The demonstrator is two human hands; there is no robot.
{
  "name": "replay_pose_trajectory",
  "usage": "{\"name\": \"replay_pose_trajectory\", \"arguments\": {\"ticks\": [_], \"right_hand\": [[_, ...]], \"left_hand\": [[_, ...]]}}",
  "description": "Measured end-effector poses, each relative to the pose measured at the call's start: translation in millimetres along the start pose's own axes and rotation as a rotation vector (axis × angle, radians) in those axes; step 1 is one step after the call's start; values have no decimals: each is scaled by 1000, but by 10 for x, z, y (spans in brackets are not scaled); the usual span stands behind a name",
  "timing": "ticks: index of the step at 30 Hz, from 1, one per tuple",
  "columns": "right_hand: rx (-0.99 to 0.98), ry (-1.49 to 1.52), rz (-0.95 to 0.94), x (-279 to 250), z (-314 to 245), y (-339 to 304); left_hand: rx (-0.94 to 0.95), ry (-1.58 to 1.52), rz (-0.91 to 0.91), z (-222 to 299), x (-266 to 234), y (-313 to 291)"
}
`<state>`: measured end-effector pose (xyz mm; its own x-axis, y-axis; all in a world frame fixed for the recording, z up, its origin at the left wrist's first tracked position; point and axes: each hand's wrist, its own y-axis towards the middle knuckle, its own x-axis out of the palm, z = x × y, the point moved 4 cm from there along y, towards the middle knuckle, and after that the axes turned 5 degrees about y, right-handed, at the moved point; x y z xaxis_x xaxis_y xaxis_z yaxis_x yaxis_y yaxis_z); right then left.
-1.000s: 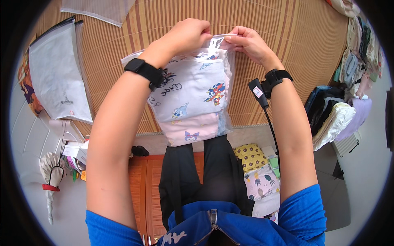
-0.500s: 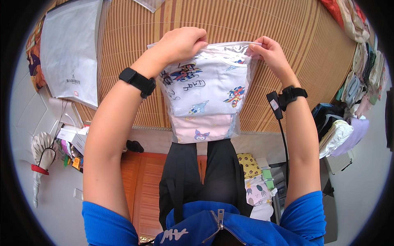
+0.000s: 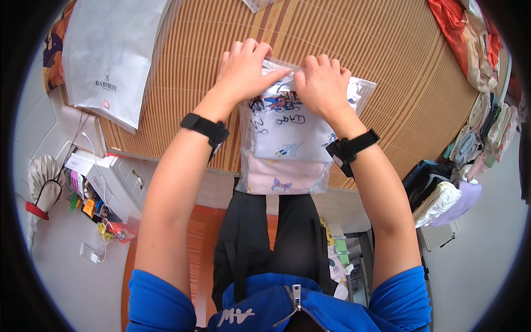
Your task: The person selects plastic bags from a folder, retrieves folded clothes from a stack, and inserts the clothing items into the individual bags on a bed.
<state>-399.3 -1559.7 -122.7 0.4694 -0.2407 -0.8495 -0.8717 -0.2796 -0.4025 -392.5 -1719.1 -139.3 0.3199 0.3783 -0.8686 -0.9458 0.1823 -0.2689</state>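
Note:
A clear plastic zip bag (image 3: 362,91) lies flat at the front edge of the slatted mat, its lower end reaching toward my legs. Through the plastic show a folded white garment (image 3: 287,133) with colourful plane prints and, below it, a folded pink one (image 3: 285,174) with a cartoon figure. Dark handwriting marks the bag's front. My left hand (image 3: 246,69) grips the top edge, its thumb lying across the front. Close beside it, my right hand (image 3: 323,86) has its fingers curled over the same edge. Its fingertips are partly hidden.
A large white frosted pouch (image 3: 110,61) lies on the bamboo mat (image 3: 193,110) at the left. Red and beige cloth (image 3: 467,44) is at the far right, above stacked folded clothes (image 3: 442,196). A white shelf unit (image 3: 105,177) with small items stands lower left.
Both hands have come closer together along the bag's top edge, the right moving left and down. The bag has come down flat on the mat. The view has turned slightly.

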Motion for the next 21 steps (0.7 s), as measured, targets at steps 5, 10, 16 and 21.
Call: {"name": "replay_pose_trajectory", "arguments": {"ticks": [5,10,16,21], "right_hand": [[-90,-18,215,137,78,-9],[-105,-6,331,210,59,-21],[-112,8,376,283,65,-12],[-103,-42,362,293,76,-12]], "left_hand": [[-2,62,204,-32,181,-60],[28,122,324,-52,241,-66],[7,215,363,-38,166,-89],[-19,26,383,356,-109,-484]]}}
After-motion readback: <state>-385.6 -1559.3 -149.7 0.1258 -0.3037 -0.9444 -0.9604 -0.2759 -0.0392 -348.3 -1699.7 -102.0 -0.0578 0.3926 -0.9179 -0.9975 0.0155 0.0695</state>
